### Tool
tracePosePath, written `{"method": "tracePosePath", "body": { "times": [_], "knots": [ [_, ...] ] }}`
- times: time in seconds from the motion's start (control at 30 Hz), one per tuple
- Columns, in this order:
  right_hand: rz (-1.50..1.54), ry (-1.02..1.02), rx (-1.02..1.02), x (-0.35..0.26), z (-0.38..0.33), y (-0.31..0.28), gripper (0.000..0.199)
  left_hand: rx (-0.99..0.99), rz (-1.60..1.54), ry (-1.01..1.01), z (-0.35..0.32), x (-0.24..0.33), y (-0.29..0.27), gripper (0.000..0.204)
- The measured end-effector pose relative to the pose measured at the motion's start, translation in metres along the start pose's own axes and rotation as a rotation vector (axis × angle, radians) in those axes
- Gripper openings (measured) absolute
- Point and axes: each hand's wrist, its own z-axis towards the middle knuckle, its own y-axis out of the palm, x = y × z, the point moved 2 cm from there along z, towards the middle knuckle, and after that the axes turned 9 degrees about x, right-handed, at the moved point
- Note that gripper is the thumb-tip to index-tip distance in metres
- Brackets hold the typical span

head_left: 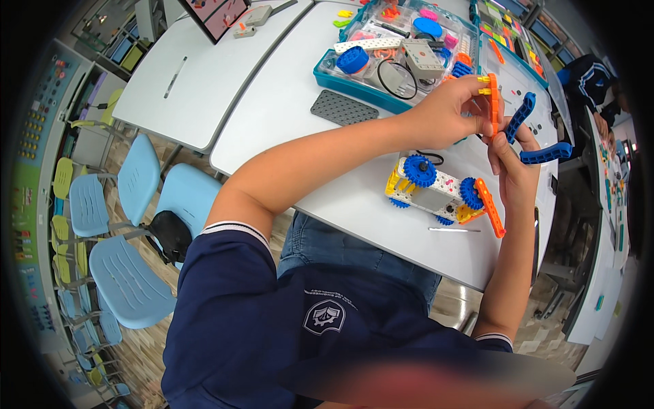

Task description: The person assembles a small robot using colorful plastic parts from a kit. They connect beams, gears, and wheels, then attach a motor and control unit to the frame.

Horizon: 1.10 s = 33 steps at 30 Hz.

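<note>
Head camera, and both hands meet above the white table! Left hand has fingers pinched on an orange beam, upright, perhaps so its yellow pegs stay clear; right hand is closed about the lower end, seemingly steadying it. Two curved blue pieces jut out there. Just below sits a geared white model, probably parked close for reach, the parts tray beyond. Fingers hide how blue meets orange, I can't tell; the model's underside is hidden, and the screen is cut off.
</note>
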Motion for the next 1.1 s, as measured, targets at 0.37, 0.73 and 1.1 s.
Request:
{"method": "tracePosePath", "body": {
  "times": [0.37, 0.73, 1.1],
  "knots": [
    [-0.268, -0.133, 0.227, -0.052, -0.013, -0.008, 0.026, -0.016, 0.347, 0.200, 0.006, 0.035, -0.001, 0.028],
    [-0.884, -0.587, 0.556, -0.094, -0.140, 0.028, 0.027, -0.368, 0.687, 0.189, -0.038, 0.058, -0.064, 0.048],
    [-0.818, -0.752, 0.306, -0.049, -0.148, 0.085, 0.044, -0.446, 0.588, 0.017, -0.064, 0.045, -0.051, 0.078]
  ]
}}
